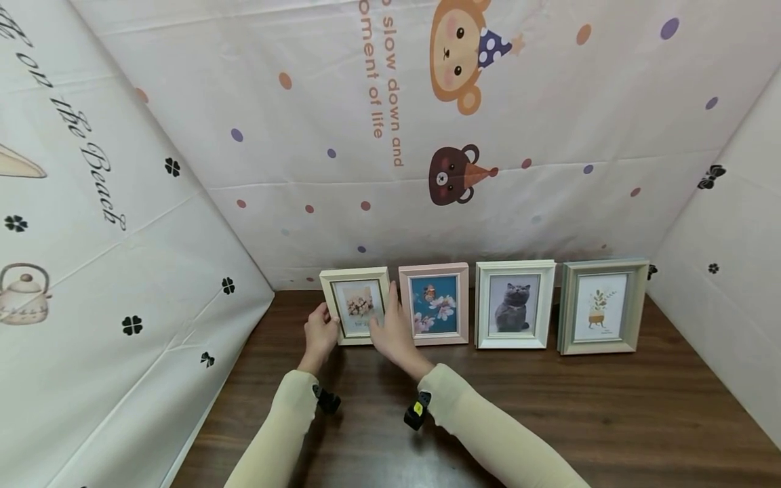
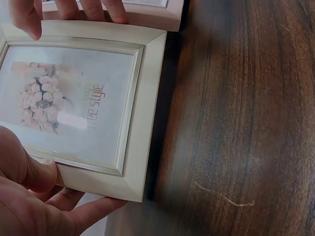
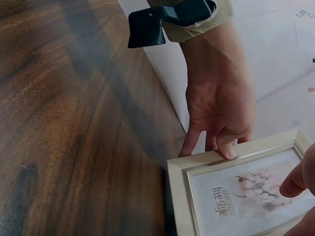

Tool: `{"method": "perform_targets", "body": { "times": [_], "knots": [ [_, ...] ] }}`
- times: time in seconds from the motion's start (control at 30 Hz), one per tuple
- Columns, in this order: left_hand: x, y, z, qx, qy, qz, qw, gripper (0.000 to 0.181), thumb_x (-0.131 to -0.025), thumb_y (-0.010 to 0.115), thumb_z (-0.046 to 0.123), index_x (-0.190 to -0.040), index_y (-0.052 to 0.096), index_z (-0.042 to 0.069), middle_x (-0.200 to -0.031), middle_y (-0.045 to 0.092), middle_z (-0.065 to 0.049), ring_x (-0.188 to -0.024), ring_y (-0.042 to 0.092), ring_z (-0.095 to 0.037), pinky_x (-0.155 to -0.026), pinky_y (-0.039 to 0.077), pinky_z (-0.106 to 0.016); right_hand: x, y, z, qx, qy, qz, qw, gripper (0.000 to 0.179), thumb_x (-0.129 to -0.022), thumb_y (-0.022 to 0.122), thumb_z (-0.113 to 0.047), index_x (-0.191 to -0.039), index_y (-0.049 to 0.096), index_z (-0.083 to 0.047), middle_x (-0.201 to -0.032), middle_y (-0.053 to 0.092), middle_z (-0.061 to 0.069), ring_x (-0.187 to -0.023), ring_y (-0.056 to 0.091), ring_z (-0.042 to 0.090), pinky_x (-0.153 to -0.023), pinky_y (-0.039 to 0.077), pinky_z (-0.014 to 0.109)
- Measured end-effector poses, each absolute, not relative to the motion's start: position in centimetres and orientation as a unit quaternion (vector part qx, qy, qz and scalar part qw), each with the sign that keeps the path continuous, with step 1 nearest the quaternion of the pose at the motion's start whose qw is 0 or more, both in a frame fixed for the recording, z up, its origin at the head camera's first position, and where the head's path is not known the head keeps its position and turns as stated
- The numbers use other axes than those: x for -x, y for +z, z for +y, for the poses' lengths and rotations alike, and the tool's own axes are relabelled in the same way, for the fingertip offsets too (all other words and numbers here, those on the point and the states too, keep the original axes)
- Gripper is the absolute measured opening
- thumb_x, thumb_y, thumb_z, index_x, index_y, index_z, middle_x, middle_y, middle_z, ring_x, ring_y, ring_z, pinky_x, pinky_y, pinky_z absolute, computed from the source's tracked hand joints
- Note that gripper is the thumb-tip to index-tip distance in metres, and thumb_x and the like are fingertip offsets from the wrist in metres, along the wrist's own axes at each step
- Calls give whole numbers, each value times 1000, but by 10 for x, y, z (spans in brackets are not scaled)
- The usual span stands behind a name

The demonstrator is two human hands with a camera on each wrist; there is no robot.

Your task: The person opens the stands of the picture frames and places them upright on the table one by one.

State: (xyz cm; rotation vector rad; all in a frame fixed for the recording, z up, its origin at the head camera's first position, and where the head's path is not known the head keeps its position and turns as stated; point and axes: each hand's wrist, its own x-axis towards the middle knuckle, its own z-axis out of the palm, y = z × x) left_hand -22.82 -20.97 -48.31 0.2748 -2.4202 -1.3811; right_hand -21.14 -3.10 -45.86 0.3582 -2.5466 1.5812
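A cream picture frame with a flower print stands at the left end of a row, between my two hands. My left hand grips its left edge, the thumb on the front border and the fingers reaching behind. On the other side, my right hand holds the right edge, its fingers along the side and its thumb over the front. Close beside it stands a pink picture frame with a blossom print, partly hidden by my right hand.
Farther right stand a white frame with a grey cat and a grey-green frame with a potted plant. The row stands on a dark wooden table. Printed white cloth walls rise behind and at both sides.
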Motion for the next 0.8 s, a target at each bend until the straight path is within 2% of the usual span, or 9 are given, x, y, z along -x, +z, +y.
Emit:
{"method": "perform_targets", "body": {
  "times": [0.3, 0.53, 0.8],
  "knots": [
    [230, -485, -210, -93, -480, -855, 173, 34, -95, 59, -5, -128, 66, -3, -121, 71, -24, -118, 65, -38, -97, 52, -53, 211, -466, -33, -111, 539, -833, 55, 91, -100, 58, -10, -165, -5, -9, -169, 14, 21, -148, 30, 41, -112, 38, 57],
    [236, -486, -210, -97, -470, -860, 173, 34, -95, 59, -5, -129, 65, -5, -124, 69, -26, -121, 63, -40, -99, 51, -54, 212, -468, -34, -114, 517, -846, 67, 88, -100, 61, -10, -165, 2, -6, -170, 13, 17, -151, 27, 36, -118, 32, 53],
    [241, -483, -215, -65, -456, -874, 152, 34, -95, 60, -4, -129, 65, -4, -121, 70, -26, -117, 65, -41, -97, 52, -54, 207, -468, -35, -106, 525, -842, 69, 89, -99, 62, -9, -165, 3, -8, -169, 16, 18, -148, 32, 38, -114, 37, 54]
  ]
}}
